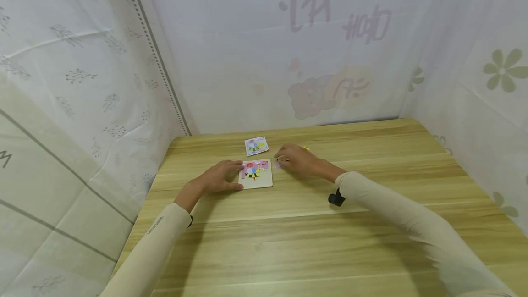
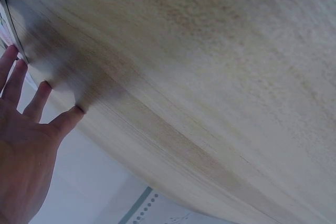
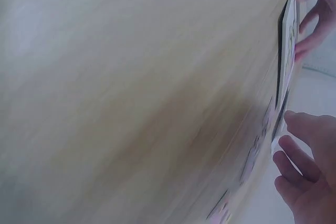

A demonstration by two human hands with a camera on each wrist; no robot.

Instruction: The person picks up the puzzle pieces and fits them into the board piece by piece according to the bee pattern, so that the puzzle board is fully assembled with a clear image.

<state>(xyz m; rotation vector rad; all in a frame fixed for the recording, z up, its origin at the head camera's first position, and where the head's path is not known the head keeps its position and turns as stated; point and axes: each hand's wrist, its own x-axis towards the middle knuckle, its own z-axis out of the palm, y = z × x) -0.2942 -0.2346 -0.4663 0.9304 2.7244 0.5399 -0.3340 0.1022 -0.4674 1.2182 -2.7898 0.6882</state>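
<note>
A square puzzle board (image 1: 264, 180) lies flat on the table, with pink pieces and a bee picture (image 1: 252, 173) in its upper left part. The left hand (image 1: 220, 177) touches the board's left side, its fingers fairly straight and the thumb spread toward the near corner. Just right of the board, the right hand (image 1: 300, 160) reaches down over loose puzzle pieces (image 3: 254, 153). Its thumb and fingers are loosely bent and stand apart in the right wrist view, where no piece shows between them. The hand partly hides the pieces in the head view.
A square picture card (image 1: 256, 146) with a bee lies behind the board. One yellow piece (image 1: 306, 148) shows beyond the right hand. The wooden table (image 1: 264, 242) meets printed curtains (image 1: 247, 58) at the back and sides. A black device (image 1: 336, 198) hangs at the right wrist.
</note>
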